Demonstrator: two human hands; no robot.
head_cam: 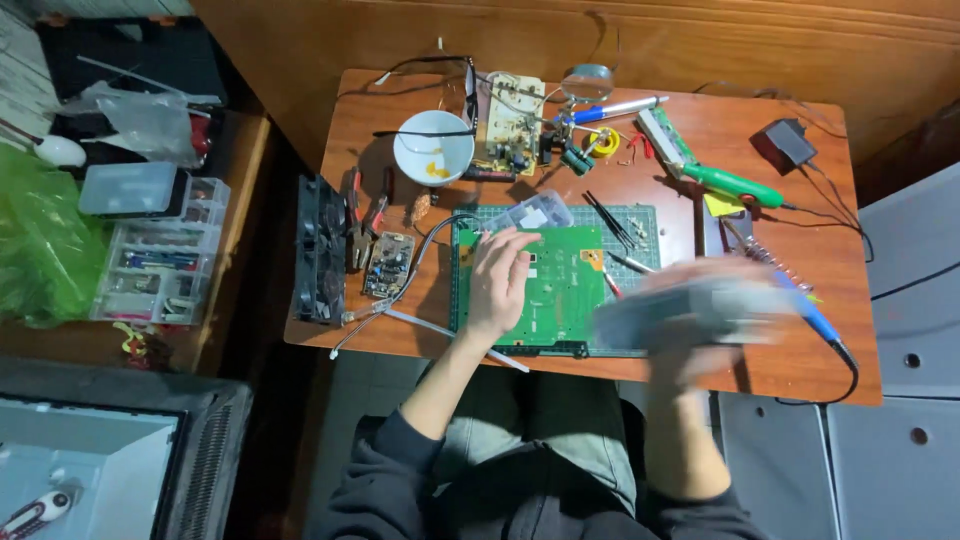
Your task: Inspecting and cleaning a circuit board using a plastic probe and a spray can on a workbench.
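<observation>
Pressing flat, fingers spread, the left hand (497, 282) pinned the green circuit board (560, 290) to the cutting mat (645, 222) near the worktop's (800, 380) front edge, apparently to steady it. Right hand (700, 315) clasped a blurred grey object (690, 308) (unidentifiable).

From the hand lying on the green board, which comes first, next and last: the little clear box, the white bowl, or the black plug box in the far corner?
Measured from the left hand on the green circuit board, in the head view:
1. Clear plastic box, just beyond the fingers.
2. White bowl, farther back and to the left.
3. Black adapter, far back-right corner of the table.
</observation>
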